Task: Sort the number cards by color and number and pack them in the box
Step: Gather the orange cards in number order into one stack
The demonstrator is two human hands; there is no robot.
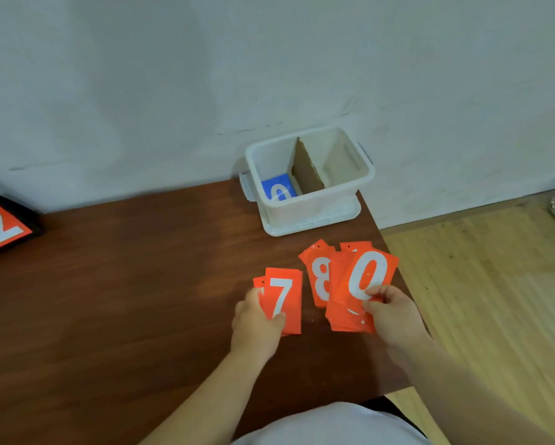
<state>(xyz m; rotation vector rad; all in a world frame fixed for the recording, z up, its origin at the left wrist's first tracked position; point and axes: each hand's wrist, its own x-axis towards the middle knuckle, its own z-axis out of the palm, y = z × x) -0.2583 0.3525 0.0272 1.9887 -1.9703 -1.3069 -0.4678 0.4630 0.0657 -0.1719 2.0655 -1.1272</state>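
Observation:
My left hand [257, 319] holds a small stack of red cards with a white 7 [284, 300] on top. My right hand [391, 311] pinches a red 0 card [367, 276] above a loose pile of red cards [343, 317] on the table. A red 8 card [320, 277] lies partly under that pile. The white plastic box [305, 210] stands beyond, split by a cardboard divider [305, 170]. A blue 0 card [279, 189] lies in its left compartment; the right compartment shows no cards.
The brown wooden table [125, 300] ends just right of the cards, with a pale wooden floor [481, 284] beyond. A black-framed red board showing a 2 [0, 224] lies at the far left edge. A white wall [205, 91] stands behind the table.

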